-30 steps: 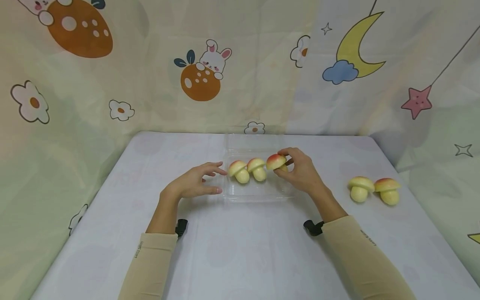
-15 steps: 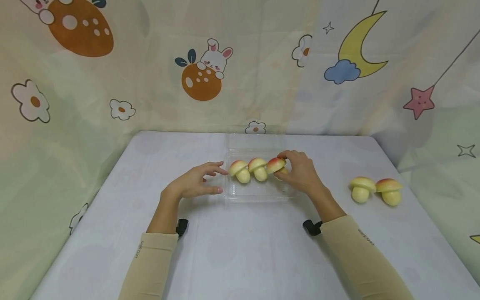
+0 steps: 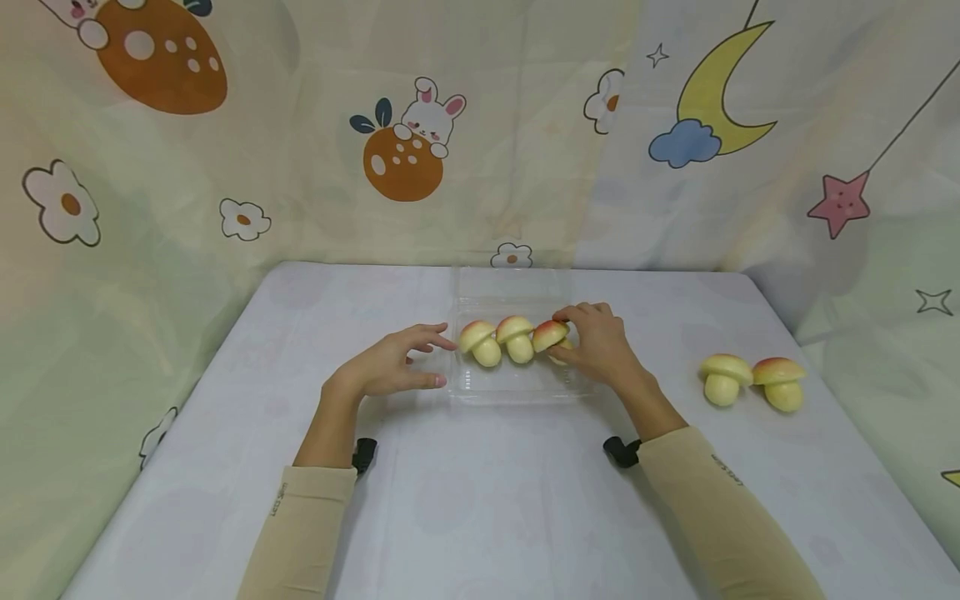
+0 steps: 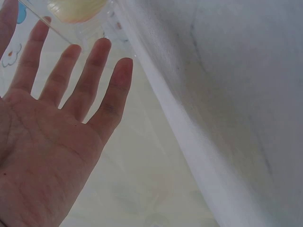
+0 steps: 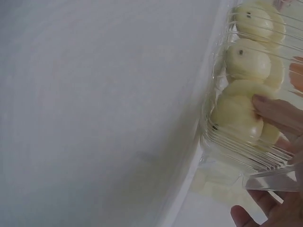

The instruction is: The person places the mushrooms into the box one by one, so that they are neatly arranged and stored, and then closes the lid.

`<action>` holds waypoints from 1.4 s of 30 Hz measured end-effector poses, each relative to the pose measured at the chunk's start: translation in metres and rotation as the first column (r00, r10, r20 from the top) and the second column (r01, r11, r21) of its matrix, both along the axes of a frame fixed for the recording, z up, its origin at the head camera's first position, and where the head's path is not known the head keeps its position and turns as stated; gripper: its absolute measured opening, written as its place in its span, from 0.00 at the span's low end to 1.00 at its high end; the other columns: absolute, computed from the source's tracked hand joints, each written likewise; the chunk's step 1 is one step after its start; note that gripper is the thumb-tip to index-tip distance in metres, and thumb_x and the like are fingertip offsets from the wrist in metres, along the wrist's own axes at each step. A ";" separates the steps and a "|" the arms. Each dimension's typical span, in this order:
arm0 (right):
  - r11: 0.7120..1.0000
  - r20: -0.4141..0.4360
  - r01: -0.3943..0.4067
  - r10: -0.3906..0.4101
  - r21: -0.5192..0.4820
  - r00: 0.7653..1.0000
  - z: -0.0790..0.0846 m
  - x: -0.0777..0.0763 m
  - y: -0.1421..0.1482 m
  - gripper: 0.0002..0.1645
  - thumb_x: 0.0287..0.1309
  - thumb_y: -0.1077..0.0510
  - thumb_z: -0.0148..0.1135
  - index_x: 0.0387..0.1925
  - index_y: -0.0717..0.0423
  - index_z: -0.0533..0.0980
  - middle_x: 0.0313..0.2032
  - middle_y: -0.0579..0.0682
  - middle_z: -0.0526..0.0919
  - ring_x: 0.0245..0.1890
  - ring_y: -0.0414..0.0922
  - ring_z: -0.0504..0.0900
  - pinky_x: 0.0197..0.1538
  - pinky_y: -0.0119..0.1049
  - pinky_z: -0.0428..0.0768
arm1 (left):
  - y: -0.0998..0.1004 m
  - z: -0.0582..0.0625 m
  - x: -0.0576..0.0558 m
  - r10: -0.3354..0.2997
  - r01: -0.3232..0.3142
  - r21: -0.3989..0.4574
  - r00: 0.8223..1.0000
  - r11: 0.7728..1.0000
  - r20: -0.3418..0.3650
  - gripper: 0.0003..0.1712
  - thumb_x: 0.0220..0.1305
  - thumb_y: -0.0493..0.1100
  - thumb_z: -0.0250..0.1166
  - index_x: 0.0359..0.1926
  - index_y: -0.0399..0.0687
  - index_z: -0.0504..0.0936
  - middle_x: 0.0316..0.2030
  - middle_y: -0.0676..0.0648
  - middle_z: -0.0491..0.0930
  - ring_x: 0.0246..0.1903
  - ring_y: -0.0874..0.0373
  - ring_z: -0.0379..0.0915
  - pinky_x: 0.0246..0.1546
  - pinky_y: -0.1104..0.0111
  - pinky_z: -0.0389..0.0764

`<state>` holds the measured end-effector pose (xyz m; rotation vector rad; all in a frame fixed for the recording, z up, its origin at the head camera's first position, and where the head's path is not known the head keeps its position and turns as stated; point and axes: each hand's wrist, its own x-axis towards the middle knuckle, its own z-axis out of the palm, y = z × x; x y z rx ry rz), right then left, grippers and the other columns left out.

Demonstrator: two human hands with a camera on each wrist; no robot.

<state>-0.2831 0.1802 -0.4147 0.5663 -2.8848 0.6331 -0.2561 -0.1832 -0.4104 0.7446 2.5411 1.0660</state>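
A clear plastic clamshell box (image 3: pixel 495 388) lies with its lid spread back on the table. Inside it, side by side, are two toy mushrooms, a left one (image 3: pixel 486 350) and a middle one (image 3: pixel 517 340), with yellow stems and red-tinged caps. My right hand (image 3: pixel 600 343) pinches a third toy mushroom (image 3: pixel 549 336) at the box's right end, its cap beside the middle one. In the right wrist view the thumb presses this mushroom (image 5: pixel 236 116) behind the ribbed clear wall. At the box's left edge my left hand (image 3: pixel 390 360) has its fingers spread and holds nothing.
Two more toy mushrooms, one yellowish (image 3: pixel 724 379) and one redder (image 3: pixel 780 383), stand together on the right of the white-covered table (image 3: pixel 465 500). A patterned cloth (image 3: pixel 300 125) hangs behind the table's back edge.
My right hand has lowered the third mushroom slightly into the box's right end, tilting its cap more. The left hand has stayed in place.
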 end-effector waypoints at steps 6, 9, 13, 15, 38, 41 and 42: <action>0.999 -0.005 0.008 -0.008 0.034 1.000 0.002 -0.001 0.000 0.31 0.61 0.46 0.73 0.62 0.55 0.79 0.59 0.60 0.81 0.64 0.66 0.69 0.57 0.69 0.71 | 0.000 0.002 0.000 0.000 0.000 -0.006 1.000 1.000 -0.005 0.33 0.63 0.54 0.74 0.68 0.56 0.78 0.79 0.49 0.57 0.70 0.45 0.68 0.69 0.47 0.72; 0.999 -0.007 0.006 -0.006 0.043 1.000 0.003 -0.001 0.000 0.33 0.62 0.46 0.73 0.64 0.55 0.78 0.60 0.60 0.80 0.64 0.66 0.70 0.58 0.68 0.72 | 0.001 0.002 -0.001 -0.001 0.001 -0.007 1.000 1.000 -0.007 0.33 0.63 0.55 0.74 0.68 0.55 0.78 0.79 0.49 0.57 0.70 0.45 0.68 0.69 0.46 0.71; 0.998 -0.010 -0.002 0.003 0.060 1.000 0.003 0.000 0.001 0.35 0.62 0.46 0.72 0.67 0.55 0.76 0.60 0.61 0.79 0.62 0.66 0.70 0.57 0.68 0.73 | 0.001 -0.001 -0.001 -0.009 0.009 -0.002 1.000 1.000 -0.006 0.33 0.64 0.55 0.73 0.68 0.55 0.77 0.79 0.49 0.57 0.70 0.44 0.68 0.69 0.45 0.71; 0.998 -0.014 -0.011 0.012 0.060 1.000 0.003 0.000 0.002 0.36 0.62 0.46 0.72 0.67 0.56 0.76 0.60 0.62 0.79 0.61 0.66 0.71 0.57 0.67 0.74 | 0.001 -0.002 -0.001 -0.010 0.010 0.000 1.000 1.000 -0.003 0.33 0.64 0.55 0.73 0.68 0.55 0.77 0.79 0.49 0.57 0.69 0.44 0.68 0.68 0.45 0.71; 0.990 -0.056 -0.078 0.072 -0.116 0.996 0.013 0.024 0.037 0.29 0.66 0.56 0.68 0.65 0.60 0.74 0.62 0.64 0.75 0.63 0.66 0.71 0.64 0.65 0.71 | 0.001 0.000 0.002 -0.004 0.004 -0.007 1.000 1.000 -0.013 0.33 0.64 0.54 0.73 0.68 0.54 0.78 0.79 0.49 0.57 0.69 0.44 0.69 0.68 0.46 0.72; 0.987 -0.085 -0.080 0.069 -0.141 0.994 0.014 0.028 0.048 0.27 0.66 0.57 0.67 0.64 0.60 0.75 0.61 0.64 0.76 0.62 0.66 0.72 0.64 0.65 0.70 | 0.001 0.000 0.002 -0.001 0.001 -0.006 1.000 1.000 -0.009 0.33 0.64 0.54 0.74 0.68 0.54 0.78 0.79 0.49 0.57 0.70 0.44 0.69 0.69 0.46 0.71; 0.986 -0.092 -0.078 0.065 -0.148 0.994 0.015 0.029 0.051 0.27 0.66 0.57 0.67 0.64 0.61 0.75 0.60 0.64 0.76 0.62 0.66 0.72 0.63 0.65 0.70 | 0.001 0.001 0.002 0.001 -0.001 -0.007 1.000 1.000 -0.008 0.33 0.64 0.54 0.74 0.68 0.54 0.78 0.79 0.49 0.57 0.70 0.44 0.68 0.69 0.46 0.71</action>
